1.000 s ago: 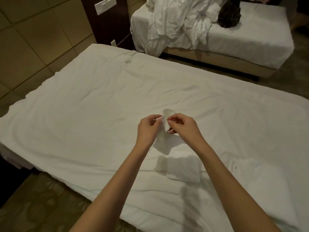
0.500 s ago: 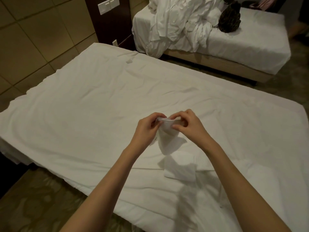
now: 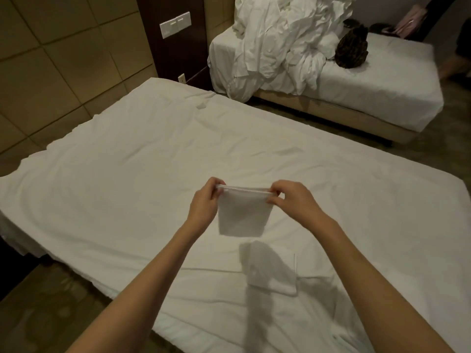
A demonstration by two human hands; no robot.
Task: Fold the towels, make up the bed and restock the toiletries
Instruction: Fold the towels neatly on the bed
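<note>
The left hand [image 3: 204,203] pinches the upper left corner of a small white towel [image 3: 243,215], fingers curled over the folded top edge. The towel hangs above the bed [image 3: 114,174], top edge running left to right, lower edge pointing down toward the person. The right hand [image 3: 293,200] pinches the upper right corner between thumb and fingers. A folded towel [image 3: 277,281] lies on the bed just below. On the far bed [image 3: 395,80], crumpled linen [image 3: 280,39] lies heaped beside a dark bag [image 3: 353,50].

Place: this was a hotel room.
Evidence: twin beds [image 3: 153,154] in white sheets, padded wall panels [image 3: 51,72], bedside switch plate [image 3: 175,24].
</note>
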